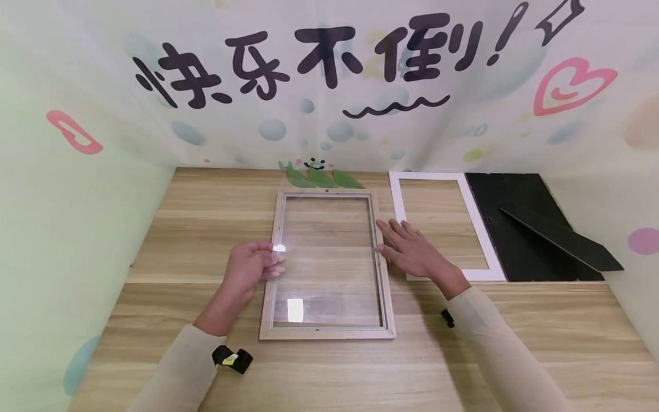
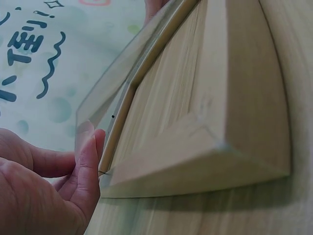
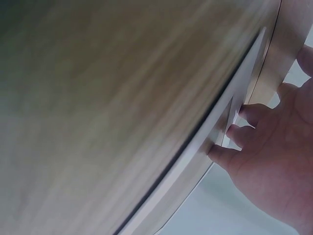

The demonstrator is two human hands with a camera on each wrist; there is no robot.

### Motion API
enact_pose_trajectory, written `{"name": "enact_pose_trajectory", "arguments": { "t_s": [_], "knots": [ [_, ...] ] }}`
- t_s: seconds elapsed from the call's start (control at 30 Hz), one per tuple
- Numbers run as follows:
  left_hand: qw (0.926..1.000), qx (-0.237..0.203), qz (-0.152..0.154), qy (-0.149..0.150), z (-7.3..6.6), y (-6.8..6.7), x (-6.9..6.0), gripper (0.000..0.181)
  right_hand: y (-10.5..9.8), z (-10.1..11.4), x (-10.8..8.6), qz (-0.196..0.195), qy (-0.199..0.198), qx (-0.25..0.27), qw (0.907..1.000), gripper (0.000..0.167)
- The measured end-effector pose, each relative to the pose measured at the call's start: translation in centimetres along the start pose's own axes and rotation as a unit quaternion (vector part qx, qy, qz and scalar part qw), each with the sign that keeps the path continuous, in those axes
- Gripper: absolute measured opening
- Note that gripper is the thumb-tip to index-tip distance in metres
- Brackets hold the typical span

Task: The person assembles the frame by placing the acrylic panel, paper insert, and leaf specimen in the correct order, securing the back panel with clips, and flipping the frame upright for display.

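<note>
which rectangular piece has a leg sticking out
The black panel, far right: a black leg juts from it. The white border, wooden frame and clear sheet have none.

Room on tabletop (image 1: 319,377) between sleeves (image 1: 175,366), before wooden frame (image 1: 329,333); raised black stand (image 1: 566,239) obstructs right.

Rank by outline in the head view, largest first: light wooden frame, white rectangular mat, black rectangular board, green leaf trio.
1. Wooden frame
2. White mat, black board: too alike to rank
3. Leaf trio

The backdrop (image 1: 231,129) bears dark characters (image 1: 330,64) — "快乐不倒!"
</note>
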State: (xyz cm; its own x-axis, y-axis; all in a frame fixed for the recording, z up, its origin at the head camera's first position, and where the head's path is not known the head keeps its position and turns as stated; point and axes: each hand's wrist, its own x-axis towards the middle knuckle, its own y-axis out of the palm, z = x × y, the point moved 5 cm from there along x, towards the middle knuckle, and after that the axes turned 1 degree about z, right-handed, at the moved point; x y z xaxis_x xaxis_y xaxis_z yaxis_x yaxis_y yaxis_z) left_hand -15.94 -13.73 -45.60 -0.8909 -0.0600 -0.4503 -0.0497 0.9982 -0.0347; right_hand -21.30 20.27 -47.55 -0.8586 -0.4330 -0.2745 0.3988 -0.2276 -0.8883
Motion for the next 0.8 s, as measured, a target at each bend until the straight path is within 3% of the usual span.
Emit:
{"name": "enact_pose_trajectory", "arguments": {
  "t_s": [0.8],
  "knots": [
    [0.9999, 0.005, -0.008, -0.007, 0.63, 0.16, -0.23, 0.03, -0.13, -0.01, 0.04, 0.001, 0.0, -0.002, 1.0, 0.067]
  ]
}}
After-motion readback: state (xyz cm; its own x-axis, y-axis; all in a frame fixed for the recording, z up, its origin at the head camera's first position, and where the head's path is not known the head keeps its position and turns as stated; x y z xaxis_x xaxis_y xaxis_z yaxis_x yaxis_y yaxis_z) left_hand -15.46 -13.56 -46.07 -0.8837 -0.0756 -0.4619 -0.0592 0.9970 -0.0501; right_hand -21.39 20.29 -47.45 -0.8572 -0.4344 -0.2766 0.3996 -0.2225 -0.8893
